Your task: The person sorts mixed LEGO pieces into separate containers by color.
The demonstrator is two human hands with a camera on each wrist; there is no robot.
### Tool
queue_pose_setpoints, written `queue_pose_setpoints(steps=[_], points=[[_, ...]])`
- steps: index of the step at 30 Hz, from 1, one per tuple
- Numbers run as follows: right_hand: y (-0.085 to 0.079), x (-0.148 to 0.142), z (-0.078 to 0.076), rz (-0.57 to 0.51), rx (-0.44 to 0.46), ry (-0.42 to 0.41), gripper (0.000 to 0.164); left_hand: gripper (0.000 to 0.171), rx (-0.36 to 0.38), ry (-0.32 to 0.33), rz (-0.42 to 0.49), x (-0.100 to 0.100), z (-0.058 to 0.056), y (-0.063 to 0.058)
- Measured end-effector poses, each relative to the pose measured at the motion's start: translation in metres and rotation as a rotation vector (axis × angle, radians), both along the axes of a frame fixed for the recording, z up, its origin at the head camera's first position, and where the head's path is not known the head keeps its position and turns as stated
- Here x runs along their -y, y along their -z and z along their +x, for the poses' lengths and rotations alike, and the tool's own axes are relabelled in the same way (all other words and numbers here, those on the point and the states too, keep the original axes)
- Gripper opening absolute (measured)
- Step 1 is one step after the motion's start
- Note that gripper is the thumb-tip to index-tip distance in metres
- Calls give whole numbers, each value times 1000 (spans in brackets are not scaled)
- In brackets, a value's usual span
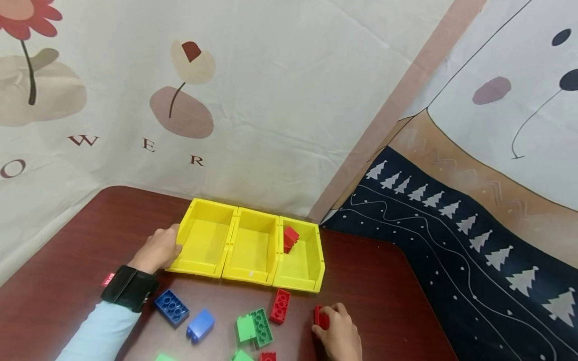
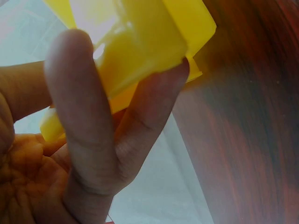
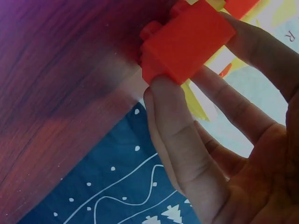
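A yellow bin with three compartments (image 1: 229, 245) stands toward the back of the table. My left hand (image 1: 158, 248) grips its left end, and in the left wrist view the fingers bend round the yellow wall (image 2: 145, 51). Two red blocks (image 1: 290, 236) lie in the right compartment. To the right of the bin's front, my right hand (image 1: 339, 331) pinches a red building block (image 3: 189, 42) between thumb and fingers, its studs facing sideways in the right wrist view. Another red block (image 1: 280, 306) lies just in front of the bin.
Nearer me on the brown table (image 1: 388, 296) are a dark blue block (image 1: 171, 307), a lighter blue block (image 1: 200, 326) and several green blocks (image 1: 263, 328). One more red block (image 1: 268, 356) is cut off by the bottom edge. A printed cloth (image 1: 289, 100) hangs behind.
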State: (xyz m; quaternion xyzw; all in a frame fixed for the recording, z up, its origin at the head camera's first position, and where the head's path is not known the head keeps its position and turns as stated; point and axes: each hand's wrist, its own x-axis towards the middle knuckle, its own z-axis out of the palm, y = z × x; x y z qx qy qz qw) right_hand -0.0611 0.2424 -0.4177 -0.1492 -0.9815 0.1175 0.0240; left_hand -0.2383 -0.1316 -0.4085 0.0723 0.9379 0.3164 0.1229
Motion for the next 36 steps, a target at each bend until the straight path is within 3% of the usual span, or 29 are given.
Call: queue_pose_setpoints(steps=[10,16,25,30,36], points=[[-3,-2,-1,11,-29,-22,33,50,-11,2,-1,0,0,0],[-30,9,-13,1,-66,-36,32,47,-12,-6,21,0,1,-1],[-66,25,-65,21,-123,-99,38,43,3,-16,35,-5,4,6],[-67,25,-105,21,-74,-97,37,42,5,-23,48,-6,5,9],[-61,25,-148,4,18,-50,27,42,-36,-29,41,-3,5,4]])
